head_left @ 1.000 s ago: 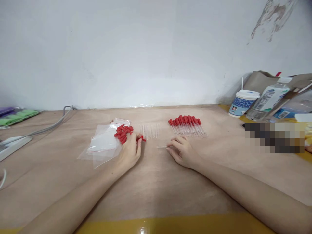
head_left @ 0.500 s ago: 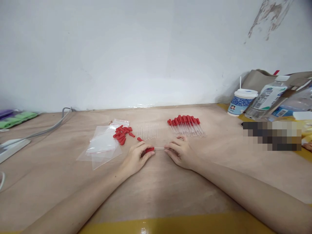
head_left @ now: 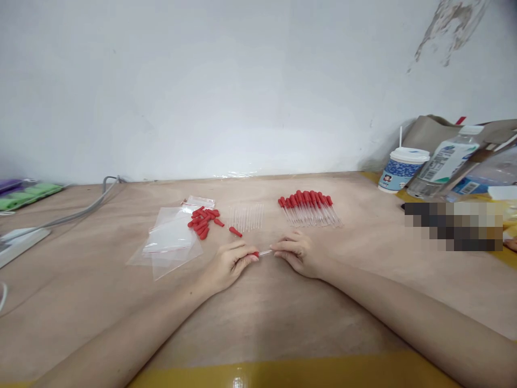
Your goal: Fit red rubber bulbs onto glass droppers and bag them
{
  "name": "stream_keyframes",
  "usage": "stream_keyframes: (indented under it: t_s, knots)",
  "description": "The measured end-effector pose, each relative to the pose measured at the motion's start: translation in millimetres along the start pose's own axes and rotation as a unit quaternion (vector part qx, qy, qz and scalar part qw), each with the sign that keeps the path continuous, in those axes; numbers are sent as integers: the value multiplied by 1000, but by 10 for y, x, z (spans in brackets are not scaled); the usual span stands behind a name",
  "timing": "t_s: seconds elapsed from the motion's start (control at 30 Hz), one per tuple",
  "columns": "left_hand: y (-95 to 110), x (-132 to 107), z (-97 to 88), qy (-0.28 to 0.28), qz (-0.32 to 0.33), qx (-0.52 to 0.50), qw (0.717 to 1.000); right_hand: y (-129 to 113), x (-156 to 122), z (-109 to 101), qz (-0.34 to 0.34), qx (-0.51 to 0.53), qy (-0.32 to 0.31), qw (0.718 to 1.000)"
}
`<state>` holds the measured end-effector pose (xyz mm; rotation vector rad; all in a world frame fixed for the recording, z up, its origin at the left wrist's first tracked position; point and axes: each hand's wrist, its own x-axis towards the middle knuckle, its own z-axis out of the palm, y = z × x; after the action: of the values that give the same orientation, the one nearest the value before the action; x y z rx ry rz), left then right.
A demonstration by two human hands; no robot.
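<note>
My left hand (head_left: 226, 265) pinches a red rubber bulb (head_left: 256, 254), most of it hidden by the fingers. A thin clear dropper tube (head_left: 264, 253) runs from the bulb's mouth to my right hand (head_left: 299, 255), whose thumb and fingertips close around its far end. Just beyond my left hand lies a single red bulb (head_left: 235, 231). Several more bulbs (head_left: 201, 223) are heaped to the left. A row of bare clear tubes (head_left: 247, 216) lies behind my hands. Farther right, droppers with red bulbs (head_left: 309, 207) lie side by side.
Flat clear zip bags (head_left: 169, 237) lie left of the bulbs. A grey cable (head_left: 81, 214) and white power strip (head_left: 24, 242) are at far left. A paper cup (head_left: 404, 170) and plastic bottle (head_left: 448, 161) stand at the right by the wall.
The tube between my hands now tilts slightly up toward the right, and less of the bulb shows past my left fingers. My left hand has shifted slightly, uncovering the single loose bulb.
</note>
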<state>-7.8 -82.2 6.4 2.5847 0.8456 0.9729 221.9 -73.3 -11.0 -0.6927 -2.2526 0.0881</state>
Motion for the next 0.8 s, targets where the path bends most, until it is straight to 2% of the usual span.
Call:
stream_keyframes:
  t_s: [0.17, 0.33, 0.5, 0.6, 0.8]
  knots:
    - [31, -11, -2, -38, -12, 1, 999, -11, 4, -26, 2, -61, -35, 998]
    - [29, -12, 11, -30, -31, 29, 999, -96, -1, -23, -32, -145, -21, 989]
    - [-7, 2, 26, 10, -45, 17, 999, -129, 7, -6, 0, -97, -11, 995]
    - [-11, 12, 11, 29, -75, -8, 997, -121, 15, -14, 27, -70, 10, 997]
    - [-2, 2, -16, 1, -140, -54, 989, -128, 12, -31, 22, -53, 4, 998]
